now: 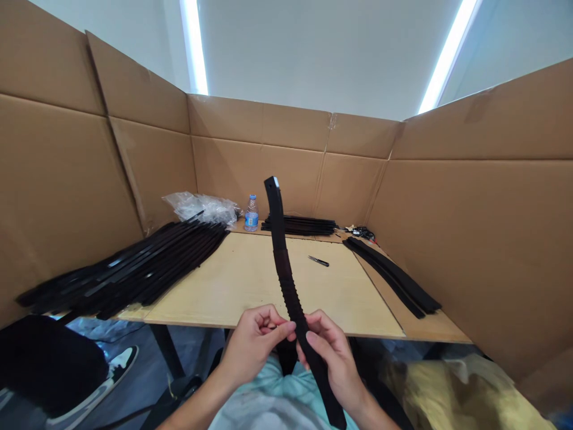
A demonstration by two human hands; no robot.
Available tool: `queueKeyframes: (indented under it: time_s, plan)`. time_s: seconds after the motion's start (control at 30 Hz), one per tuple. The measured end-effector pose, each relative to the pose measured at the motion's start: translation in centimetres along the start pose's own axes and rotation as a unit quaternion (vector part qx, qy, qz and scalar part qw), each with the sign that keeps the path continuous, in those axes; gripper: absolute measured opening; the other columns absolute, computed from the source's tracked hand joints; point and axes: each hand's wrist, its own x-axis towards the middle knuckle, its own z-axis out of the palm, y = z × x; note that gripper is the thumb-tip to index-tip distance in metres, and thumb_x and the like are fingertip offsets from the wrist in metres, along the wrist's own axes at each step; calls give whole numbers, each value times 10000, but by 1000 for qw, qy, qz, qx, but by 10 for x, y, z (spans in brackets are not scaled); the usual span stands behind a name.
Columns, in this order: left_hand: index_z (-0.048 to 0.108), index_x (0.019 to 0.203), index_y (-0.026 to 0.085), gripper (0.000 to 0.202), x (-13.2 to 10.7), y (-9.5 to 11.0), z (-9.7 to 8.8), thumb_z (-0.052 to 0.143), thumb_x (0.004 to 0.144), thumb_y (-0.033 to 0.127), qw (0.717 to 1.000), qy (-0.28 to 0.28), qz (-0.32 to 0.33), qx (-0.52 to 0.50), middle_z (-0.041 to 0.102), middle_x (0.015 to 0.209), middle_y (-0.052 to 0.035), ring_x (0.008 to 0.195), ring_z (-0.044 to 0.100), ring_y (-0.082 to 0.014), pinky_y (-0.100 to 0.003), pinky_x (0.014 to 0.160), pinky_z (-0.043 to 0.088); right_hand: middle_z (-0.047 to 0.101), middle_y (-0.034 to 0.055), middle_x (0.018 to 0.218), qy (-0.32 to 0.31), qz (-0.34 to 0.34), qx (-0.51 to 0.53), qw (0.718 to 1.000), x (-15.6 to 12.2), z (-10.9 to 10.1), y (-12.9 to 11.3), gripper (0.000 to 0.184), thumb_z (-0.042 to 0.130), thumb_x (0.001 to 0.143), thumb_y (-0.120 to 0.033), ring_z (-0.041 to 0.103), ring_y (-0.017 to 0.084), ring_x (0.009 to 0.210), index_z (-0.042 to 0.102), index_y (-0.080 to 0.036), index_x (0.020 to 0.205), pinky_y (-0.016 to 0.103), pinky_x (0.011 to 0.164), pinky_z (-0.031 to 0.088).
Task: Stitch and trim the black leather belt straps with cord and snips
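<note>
The left hand [254,343] pinches a black ribbed strip [286,280], apparently rubber, and the right hand [330,358] grips it just beside, so their shared hold keeps its upper end standing free over the near edge of the tabletop [233,280]. A pile of similar strips [134,269] lies left.

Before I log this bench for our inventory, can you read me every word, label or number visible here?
Plastic water bottle, blue label: print too small to read.
Black strip, white patch at its tip: too blurred to tell whether it bears any text.
Nothing else shows readable text.
</note>
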Motion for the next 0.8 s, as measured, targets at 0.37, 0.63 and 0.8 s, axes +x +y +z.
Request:
queueKeyframes:
  time_s: [0.37,0.63,0.8]
  plan:
    - [476,558,141,399,0,-1,0,847,521,281,998,-5,-20,-53,563,535,49,500,481,-56,-161,489,381,672,54,979,-20,-19,-42,999,0,0,1,296,773,749,-258,607,169,950,656,-194,1014,270,870,482]
    - [489,612,162,336,-4,-2,2,762,683,346,997,-51,2,-52,648,555,-19,539,633,-161,-270,552,493,603,-19,709,-24,-2,4,1000,0,-1,5,217,616,888,-339,519,62,477,469,-188,838,151,424,403]
    - [515,626,152,320,-2,-6,-1,771,671,337,997,-36,-2,-63,673,608,-34,585,646,-171,-298,600,515,633,9,749,-16,5,50,999,0,-6,5,185,648,866,-347,583,92,602,589,-176,904,188,550,453]
